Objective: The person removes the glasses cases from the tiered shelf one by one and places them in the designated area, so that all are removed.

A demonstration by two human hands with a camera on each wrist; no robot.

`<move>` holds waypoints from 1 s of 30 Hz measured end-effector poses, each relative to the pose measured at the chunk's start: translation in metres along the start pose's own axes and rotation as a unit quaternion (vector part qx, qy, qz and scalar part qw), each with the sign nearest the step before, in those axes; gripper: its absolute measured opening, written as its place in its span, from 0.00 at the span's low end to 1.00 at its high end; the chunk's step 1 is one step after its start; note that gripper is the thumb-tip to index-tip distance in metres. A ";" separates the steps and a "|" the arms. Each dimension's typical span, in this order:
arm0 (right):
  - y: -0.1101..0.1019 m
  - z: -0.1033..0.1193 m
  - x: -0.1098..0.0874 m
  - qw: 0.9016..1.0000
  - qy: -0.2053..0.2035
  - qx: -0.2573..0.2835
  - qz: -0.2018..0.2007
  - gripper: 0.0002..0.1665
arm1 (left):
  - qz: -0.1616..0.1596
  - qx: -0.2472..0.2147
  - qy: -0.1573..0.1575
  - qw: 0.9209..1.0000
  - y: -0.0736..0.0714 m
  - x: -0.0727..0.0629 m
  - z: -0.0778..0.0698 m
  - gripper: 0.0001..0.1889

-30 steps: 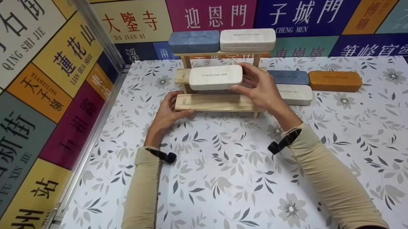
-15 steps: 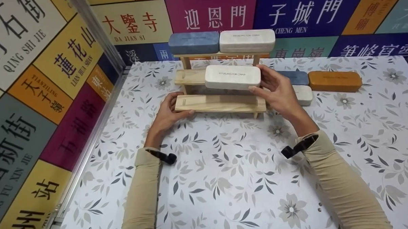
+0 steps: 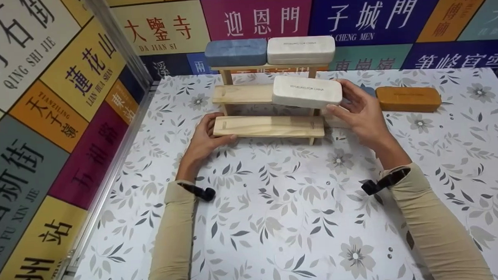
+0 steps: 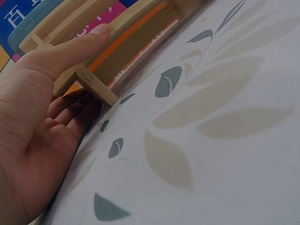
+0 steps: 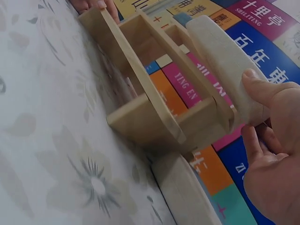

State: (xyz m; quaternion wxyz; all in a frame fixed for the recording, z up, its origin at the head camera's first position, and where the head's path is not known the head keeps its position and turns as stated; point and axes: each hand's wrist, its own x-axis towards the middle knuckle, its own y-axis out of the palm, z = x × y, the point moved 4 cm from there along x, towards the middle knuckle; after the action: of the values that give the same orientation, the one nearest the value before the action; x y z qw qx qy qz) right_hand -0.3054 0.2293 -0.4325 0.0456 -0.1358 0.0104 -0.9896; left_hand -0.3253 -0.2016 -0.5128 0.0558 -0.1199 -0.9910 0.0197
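right hand: i have the right hand [image 3: 357,111] pinching the right end of a pale case [image 3: 307,91], thumb on the near side.
held case: in front of or over the right part of the middle tier [image 3: 242,94], slightly tilted; i can't tell whether it touches the wood.
left hand: my left hand [image 3: 207,135] grips the left end of the bottom tier [image 3: 269,126], thumb along the front, steadying the wooden rack, i'd judge.
top tier: looks done to me; a blue case [image 3: 235,52] and a white case [image 3: 301,50] sit side by side.
middle tier's left part: bare wood.
bottom tier: bare along its top.
right of the rack: an orange case [image 3: 408,99], a mostly hidden second blue case [image 3: 369,91] and a second white case [image 5: 183,192] lie on the tablecloth [image 3: 252,222].
progress: two cases shelved, one in hand, three off the rack; partway, by my reckoning.
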 end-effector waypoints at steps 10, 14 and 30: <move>-0.035 -0.004 -0.012 0.999 0.005 0.043 -0.009 0.43 | -0.003 -0.005 -0.009 1.000 0.001 0.000 -0.001 0.44; -0.047 -0.005 -0.017 0.999 0.007 0.047 -0.020 0.43 | -0.004 -0.003 -0.010 1.000 0.001 -0.001 -0.002 0.44; -0.098 -0.005 -0.037 0.998 0.004 0.033 -0.051 0.44 | 0.001 0.011 -0.003 1.000 0.000 -0.001 -0.002 0.43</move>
State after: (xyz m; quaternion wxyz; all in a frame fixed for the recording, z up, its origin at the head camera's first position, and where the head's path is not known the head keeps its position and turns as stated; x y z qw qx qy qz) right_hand -0.2795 0.3302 -0.4442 -0.0002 -0.1308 -0.0292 -0.9910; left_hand -0.3240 -0.2018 -0.5114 0.0540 -0.1199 -0.9908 0.0313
